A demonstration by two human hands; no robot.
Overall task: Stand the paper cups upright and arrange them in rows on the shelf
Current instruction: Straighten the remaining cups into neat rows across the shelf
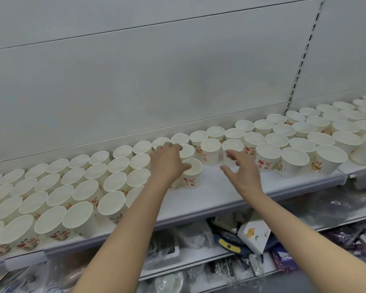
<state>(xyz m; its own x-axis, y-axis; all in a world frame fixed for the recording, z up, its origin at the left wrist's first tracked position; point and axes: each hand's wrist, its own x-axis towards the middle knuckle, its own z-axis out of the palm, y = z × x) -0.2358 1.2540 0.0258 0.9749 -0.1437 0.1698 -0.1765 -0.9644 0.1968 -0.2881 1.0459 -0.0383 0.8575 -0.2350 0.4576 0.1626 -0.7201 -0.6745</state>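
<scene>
At the left of the white metal shelf, upright white paper cups with red print are packed in rows to the front lip; the task is judged mostly done. A lone cup is pinched by the left hand mid-shelf; the right hand is held with fingers spread, touching nothing; bare room is left between both blocks, and looser rows at the right are still to be straightened.

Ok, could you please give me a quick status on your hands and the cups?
Left hand grips a paper cup at its rim. Right hand open, reaching toward a cup. Shelf gap ahead, nothing blocking.
</scene>
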